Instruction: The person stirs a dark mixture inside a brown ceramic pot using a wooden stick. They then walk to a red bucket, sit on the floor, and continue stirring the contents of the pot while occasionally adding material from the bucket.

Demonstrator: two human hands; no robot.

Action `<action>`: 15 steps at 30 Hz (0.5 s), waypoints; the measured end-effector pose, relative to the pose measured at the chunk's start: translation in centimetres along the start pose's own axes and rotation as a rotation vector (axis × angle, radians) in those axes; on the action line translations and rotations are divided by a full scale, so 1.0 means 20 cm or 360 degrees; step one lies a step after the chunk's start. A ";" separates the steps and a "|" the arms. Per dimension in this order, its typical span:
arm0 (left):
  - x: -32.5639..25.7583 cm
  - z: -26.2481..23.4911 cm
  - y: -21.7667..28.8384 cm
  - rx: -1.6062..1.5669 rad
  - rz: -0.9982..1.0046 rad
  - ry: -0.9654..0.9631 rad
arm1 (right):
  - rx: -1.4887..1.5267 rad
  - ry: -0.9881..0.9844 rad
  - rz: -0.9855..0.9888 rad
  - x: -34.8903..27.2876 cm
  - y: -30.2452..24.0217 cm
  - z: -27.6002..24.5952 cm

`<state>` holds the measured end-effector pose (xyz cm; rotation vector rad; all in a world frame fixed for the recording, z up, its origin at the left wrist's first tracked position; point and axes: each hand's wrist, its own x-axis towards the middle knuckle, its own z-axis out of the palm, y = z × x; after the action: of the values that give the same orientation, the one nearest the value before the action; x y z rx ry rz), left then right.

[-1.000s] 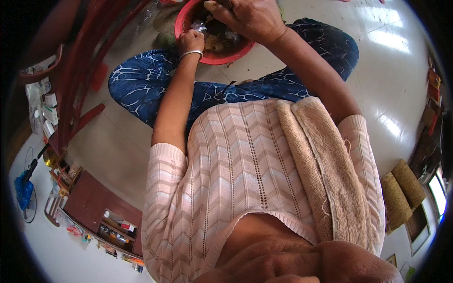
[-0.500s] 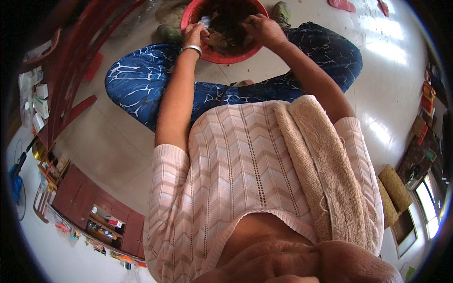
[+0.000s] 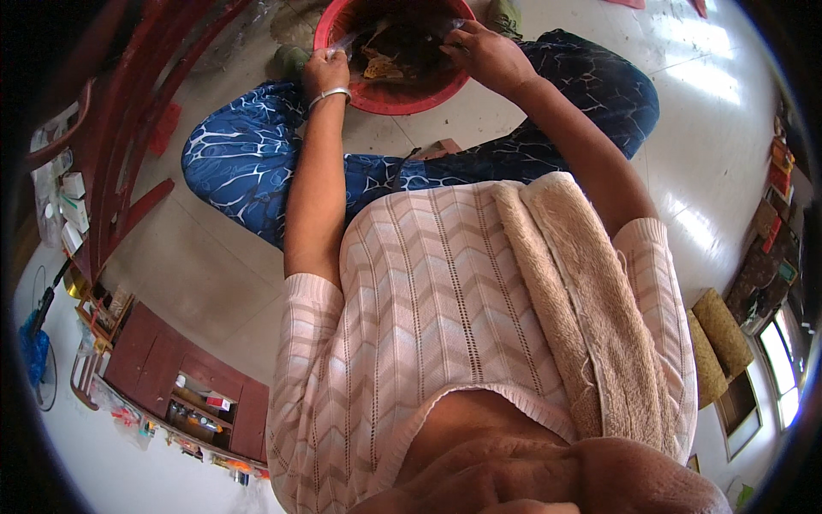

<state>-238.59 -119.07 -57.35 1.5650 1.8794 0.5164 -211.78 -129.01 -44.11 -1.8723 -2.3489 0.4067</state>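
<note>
A round red basin point(image 3: 402, 108) stands on the floor between my legs. Inside lies a dark, clumped mass point(image 3: 415, 47) with a pale brownish piece point(image 3: 383, 65) near its left side; I cannot make out what either is. Over the basin's left side, my left hand point(image 3: 327, 72), with a bracelet at the wrist, pinches the edge of a thin clear plastic sheet or bag point(image 3: 347, 43). My right hand point(image 3: 490, 56) is closed at the right rim, where more of the clear plastic shows at its fingertips. The plastic spans the basin between both hands.
Shoes point(image 3: 503, 17) flank the basin. A small brown block point(image 3: 441, 148) sits on the tiled floor behind it. Curved dark red wooden furniture point(image 3: 141, 111) stands at left, a red cabinet point(image 3: 184, 377) at lower left. A beige towel point(image 3: 582, 300) hangs over my shoulder.
My hands have moved apart, the left one outward to the basin's left rim. The clear plastic, bunched at the left hand before, now stretches between them.
</note>
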 end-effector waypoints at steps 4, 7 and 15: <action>-0.03 -0.02 0.02 -0.0036 -0.0021 0.0063 | 0.0073 0.0058 -0.0001 0.00 -0.03 0.02; -0.04 -0.03 0.06 0.0012 -0.0042 0.0009 | 0.0204 0.0177 -0.0102 0.04 -0.01 0.20; 0.00 0.04 -0.05 -0.0081 -0.0091 0.0004 | -0.0183 0.0081 -0.0311 0.32 0.10 0.43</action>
<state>-238.66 -119.29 -58.63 1.4741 1.8926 0.5371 -213.62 -123.54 -53.30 -1.6538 -2.5393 0.2054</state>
